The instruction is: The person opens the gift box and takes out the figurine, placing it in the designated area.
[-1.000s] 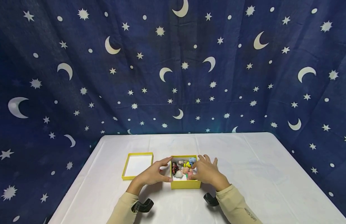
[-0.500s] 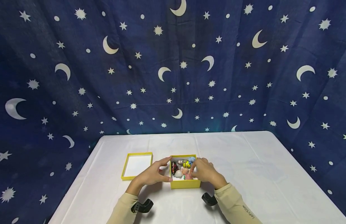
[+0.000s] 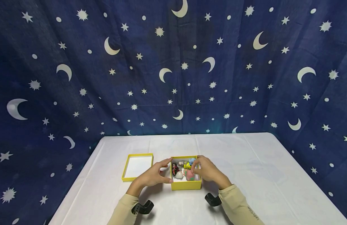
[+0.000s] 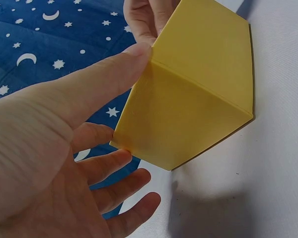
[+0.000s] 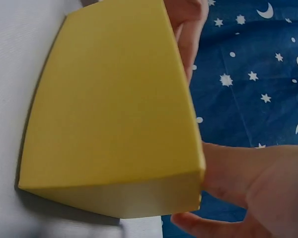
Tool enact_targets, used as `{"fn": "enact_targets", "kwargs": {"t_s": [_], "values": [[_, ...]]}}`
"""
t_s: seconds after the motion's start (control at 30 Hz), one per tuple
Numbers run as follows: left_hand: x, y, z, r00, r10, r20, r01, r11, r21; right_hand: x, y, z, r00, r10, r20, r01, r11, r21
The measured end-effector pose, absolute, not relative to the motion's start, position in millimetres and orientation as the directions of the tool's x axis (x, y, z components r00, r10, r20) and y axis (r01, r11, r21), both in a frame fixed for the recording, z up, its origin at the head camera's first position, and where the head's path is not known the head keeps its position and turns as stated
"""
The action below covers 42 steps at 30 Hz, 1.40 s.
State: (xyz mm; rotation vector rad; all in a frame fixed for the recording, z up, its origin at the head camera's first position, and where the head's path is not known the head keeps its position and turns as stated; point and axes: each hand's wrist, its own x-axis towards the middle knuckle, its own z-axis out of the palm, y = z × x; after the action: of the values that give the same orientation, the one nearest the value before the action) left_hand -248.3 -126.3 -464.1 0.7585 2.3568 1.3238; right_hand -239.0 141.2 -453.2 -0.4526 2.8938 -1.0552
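Observation:
A yellow box [image 3: 186,186] without its lid stands mid-table, holding several small toy figures. My left hand [image 3: 154,174] grips its left side, thumb on the near corner and index finger at the far one; the other fingers spread beside it in the left wrist view. My right hand [image 3: 207,169] reaches over the right rim, index finger and thumb bent at a pink figurine [image 3: 190,175] with a green patch. I cannot tell whether they pinch it. A yellow-and-blue figure [image 3: 187,165], a dark one [image 3: 175,169] and a white round piece [image 3: 179,175] lie around it.
The box lid [image 3: 138,167], white inside with yellow edges, lies left of the box. White cloth covers the table [image 3: 246,175]. Behind it hangs a dark blue curtain [image 3: 151,56] with moons and stars.
The pink figurine has turned within the box and shows a rounder side. My right fingers dipped lower, then drew slightly up and away from it. My left hand has stayed put.

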Motion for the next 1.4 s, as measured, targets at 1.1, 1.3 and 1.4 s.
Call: {"fn": "enact_targets", "kwargs": {"t_s": [1.1, 1.3, 1.4], "values": [[-250, -127, -467, -0.803, 0.595, -0.014, 0.306, 0.432, 0.848, -259, 175, -444, -0.971, -0.137, 0.198, -0.214, 0.12, -0.969], [-249, -127, -466, -0.804, 0.595, -0.021, 0.294, 0.427, 0.855, -261, 177, -446, -0.97, -0.143, 0.195, -0.205, 0.063, -0.977], [-248, -127, -466, -0.802, 0.596, -0.026, 0.29, 0.427, 0.857, -260, 178, -444, -0.976, -0.12, 0.18, -0.186, 0.043, -0.982]]}}
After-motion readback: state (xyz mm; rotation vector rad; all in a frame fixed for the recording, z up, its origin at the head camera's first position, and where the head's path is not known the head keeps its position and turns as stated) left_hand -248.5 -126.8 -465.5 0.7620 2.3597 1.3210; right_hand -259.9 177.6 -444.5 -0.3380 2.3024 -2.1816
